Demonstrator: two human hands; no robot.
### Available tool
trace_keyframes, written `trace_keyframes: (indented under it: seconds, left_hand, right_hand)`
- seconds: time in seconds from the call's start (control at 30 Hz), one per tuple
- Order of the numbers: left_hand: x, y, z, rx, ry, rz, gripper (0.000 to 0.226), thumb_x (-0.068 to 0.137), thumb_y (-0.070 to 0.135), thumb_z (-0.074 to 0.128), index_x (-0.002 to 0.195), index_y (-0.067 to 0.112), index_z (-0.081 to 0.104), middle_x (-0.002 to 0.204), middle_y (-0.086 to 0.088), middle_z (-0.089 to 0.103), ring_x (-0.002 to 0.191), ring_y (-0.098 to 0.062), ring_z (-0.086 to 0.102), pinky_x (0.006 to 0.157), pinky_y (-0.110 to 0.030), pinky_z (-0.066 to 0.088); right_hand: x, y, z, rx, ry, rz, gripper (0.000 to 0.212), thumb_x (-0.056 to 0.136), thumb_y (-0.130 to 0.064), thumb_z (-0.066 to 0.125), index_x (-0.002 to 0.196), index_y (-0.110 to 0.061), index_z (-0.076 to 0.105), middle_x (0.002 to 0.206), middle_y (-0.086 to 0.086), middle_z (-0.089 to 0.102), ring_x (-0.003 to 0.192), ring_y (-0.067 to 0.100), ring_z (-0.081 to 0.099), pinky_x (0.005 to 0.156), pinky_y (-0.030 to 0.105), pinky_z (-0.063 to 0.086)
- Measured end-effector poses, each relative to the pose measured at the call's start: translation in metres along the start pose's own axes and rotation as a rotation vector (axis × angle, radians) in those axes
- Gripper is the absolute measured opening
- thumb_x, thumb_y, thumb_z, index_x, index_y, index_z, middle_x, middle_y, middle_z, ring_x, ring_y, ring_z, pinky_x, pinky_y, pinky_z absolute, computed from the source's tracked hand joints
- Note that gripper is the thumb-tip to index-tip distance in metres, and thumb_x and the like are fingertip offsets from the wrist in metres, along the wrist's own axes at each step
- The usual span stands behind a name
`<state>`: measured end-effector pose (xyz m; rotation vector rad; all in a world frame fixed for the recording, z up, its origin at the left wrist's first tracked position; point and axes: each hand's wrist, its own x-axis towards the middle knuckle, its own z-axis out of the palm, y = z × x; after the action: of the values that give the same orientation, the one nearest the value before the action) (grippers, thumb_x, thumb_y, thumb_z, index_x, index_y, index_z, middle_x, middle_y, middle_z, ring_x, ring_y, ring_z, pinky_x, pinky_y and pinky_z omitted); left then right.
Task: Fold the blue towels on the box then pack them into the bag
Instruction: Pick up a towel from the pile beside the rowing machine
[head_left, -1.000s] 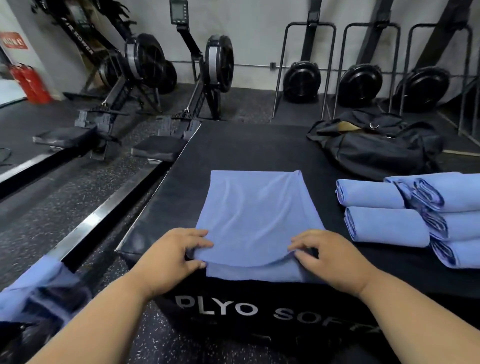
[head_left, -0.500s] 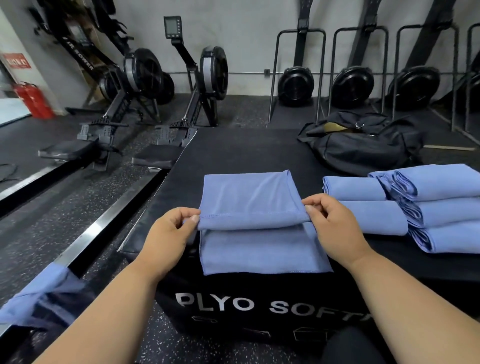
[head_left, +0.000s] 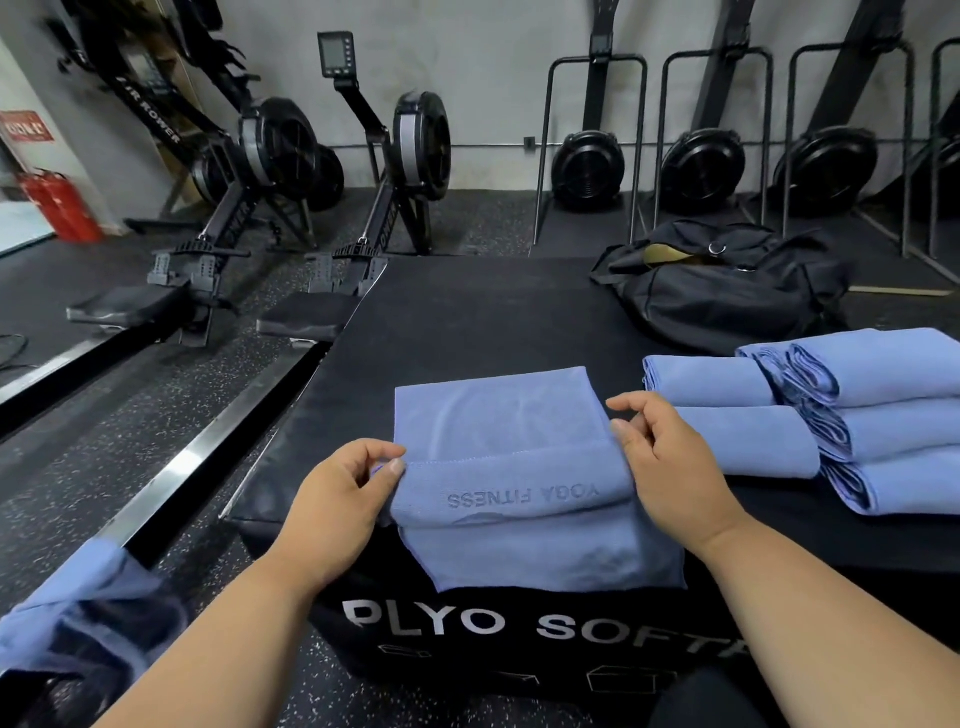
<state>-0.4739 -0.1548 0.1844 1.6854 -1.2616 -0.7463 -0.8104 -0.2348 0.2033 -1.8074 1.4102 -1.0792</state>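
Observation:
A blue towel (head_left: 493, 415) lies flat on the black plyo box (head_left: 467, 322), its near part hanging over the front edge. A fold across its middle shows the print "YOGA FITNESS" upside down. My left hand (head_left: 337, 493) pinches the left end of that fold. At the right end, my right hand (head_left: 670, 467) has thumb and curled fingers on the fold. Several folded blue towels (head_left: 883, 415) are stacked on the box at the right. The black bag (head_left: 727, 296) sits at the box's far right corner, unzipped on top.
Rowing machines (head_left: 270, 156) stand on the floor at left and behind the box, with metal rails running beside it. More blue cloth (head_left: 78, 597) lies at the lower left on something dark. A red fire extinguisher (head_left: 57, 208) stands by the left wall.
Both hands lifted the towel's near edge and carried it away from me, laying a fold across the middle. The printed side of the towel now shows.

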Motion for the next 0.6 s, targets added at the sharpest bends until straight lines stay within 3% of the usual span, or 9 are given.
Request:
trace_keyframes:
  seconds: [0.1, 0.23, 0.3, 0.37, 0.43, 0.5, 0.6]
  left_hand:
    - [0.012, 0.001, 0.001, 0.027, -0.009, 0.0, 0.014, 0.1, 0.031, 0.07, 0.113, 0.035, 0.073, 0.097, 0.01, 0.078, 0.09, -0.01, 0.073, 0.084, -0.031, 0.058]
    - [0.018, -0.011, -0.004, 0.093, -0.077, -0.013, 0.02, 0.097, 0.03, 0.073, 0.114, 0.04, 0.071, 0.094, 0.006, 0.074, 0.086, -0.015, 0.071, 0.088, -0.033, 0.056]
    - [0.019, -0.018, -0.009, 0.144, -0.137, -0.012, 0.026, 0.094, 0.029, 0.076, 0.116, 0.041, 0.071, 0.093, 0.004, 0.073, 0.085, -0.018, 0.07, 0.09, -0.037, 0.057]
    - [0.019, -0.021, -0.015, 0.151, -0.192, -0.025, 0.035, 0.091, 0.029, 0.08, 0.119, 0.045, 0.07, 0.098, 0.005, 0.073, 0.09, -0.016, 0.071, 0.094, -0.04, 0.057]
    - [0.023, -0.019, -0.019, 0.141, -0.21, -0.036, 0.039, 0.089, 0.028, 0.082, 0.119, 0.05, 0.069, 0.103, 0.004, 0.075, 0.094, -0.018, 0.072, 0.095, -0.04, 0.057]
    - [0.03, -0.011, -0.018, 0.151, -0.171, -0.02, 0.035, 0.092, 0.027, 0.08, 0.118, 0.049, 0.071, 0.102, 0.004, 0.076, 0.094, -0.018, 0.073, 0.093, -0.037, 0.058]
    - [0.052, 0.012, -0.012, 0.154, -0.053, 0.053, 0.031, 0.095, 0.023, 0.076, 0.118, 0.044, 0.071, 0.106, 0.019, 0.077, 0.099, -0.001, 0.071, 0.093, -0.022, 0.055]
  right_hand:
    - [0.007, 0.006, 0.001, -0.019, -0.062, 0.01, 0.025, 0.1, -0.028, 0.068, 0.119, -0.043, 0.061, 0.082, -0.01, 0.057, 0.077, 0.008, 0.055, 0.076, 0.023, 0.043]
    - [0.006, 0.018, -0.005, -0.086, -0.255, 0.052, 0.047, 0.076, -0.038, 0.092, 0.113, -0.05, 0.065, 0.087, -0.011, 0.06, 0.071, 0.002, 0.055, 0.072, 0.015, 0.044]
    - [0.002, 0.024, -0.008, -0.185, -0.387, 0.072, 0.053, 0.072, -0.038, 0.094, 0.115, -0.051, 0.066, 0.09, -0.02, 0.064, 0.079, -0.004, 0.059, 0.076, 0.013, 0.047]
    - [0.002, 0.028, -0.012, -0.254, -0.446, 0.057, 0.052, 0.082, -0.029, 0.087, 0.12, -0.054, 0.063, 0.088, -0.032, 0.063, 0.082, -0.004, 0.06, 0.079, 0.014, 0.048]
    - [0.006, 0.031, -0.011, -0.265, -0.413, 0.043, 0.053, 0.09, -0.019, 0.075, 0.124, -0.057, 0.059, 0.077, -0.025, 0.058, 0.073, 0.001, 0.056, 0.072, 0.016, 0.045]
    - [0.014, 0.03, -0.004, -0.203, -0.321, 0.054, 0.054, 0.095, -0.015, 0.067, 0.129, -0.056, 0.058, 0.081, -0.016, 0.057, 0.073, 0.004, 0.056, 0.074, 0.02, 0.046]
    - [0.038, 0.015, 0.009, -0.073, -0.137, 0.029, 0.051, 0.099, -0.012, 0.06, 0.135, -0.048, 0.057, 0.09, -0.007, 0.06, 0.076, 0.006, 0.057, 0.076, 0.018, 0.045]
